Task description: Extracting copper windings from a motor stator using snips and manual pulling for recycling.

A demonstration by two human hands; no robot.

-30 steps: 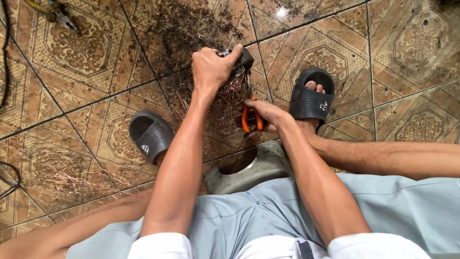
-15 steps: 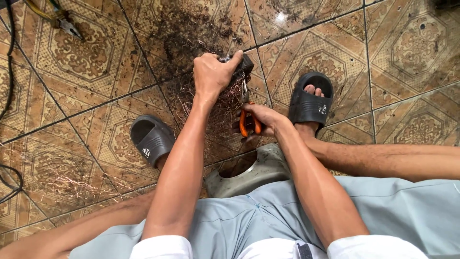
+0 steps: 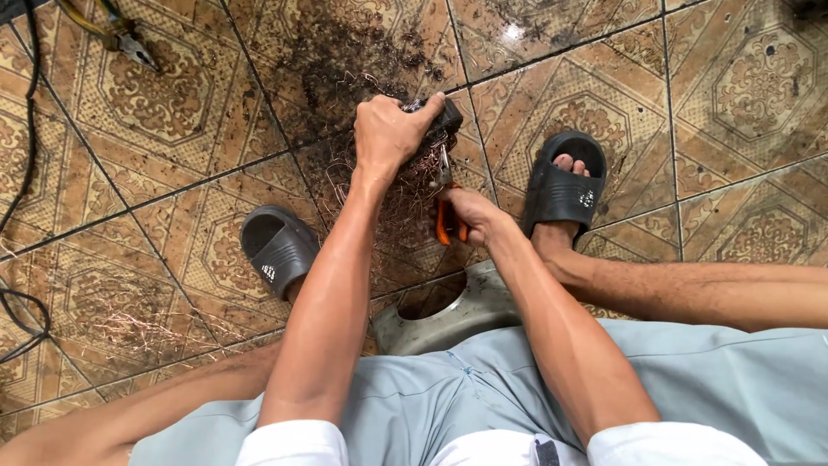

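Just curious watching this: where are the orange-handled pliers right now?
The orange-handled pliers are in the right hand, mid-frame, nose up against the copper wire tangle just below the left hand, left of the right sandal.

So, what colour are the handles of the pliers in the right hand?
Orange handles, best seen in the head view.

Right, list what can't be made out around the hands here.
Head view:
- Dark block: mostly covered by the left hand; its kind is unclear.
- Orange-handled pliers: right hand hides the grips; the tip is lost in copper wire.
- Second tool: cut by the top edge.
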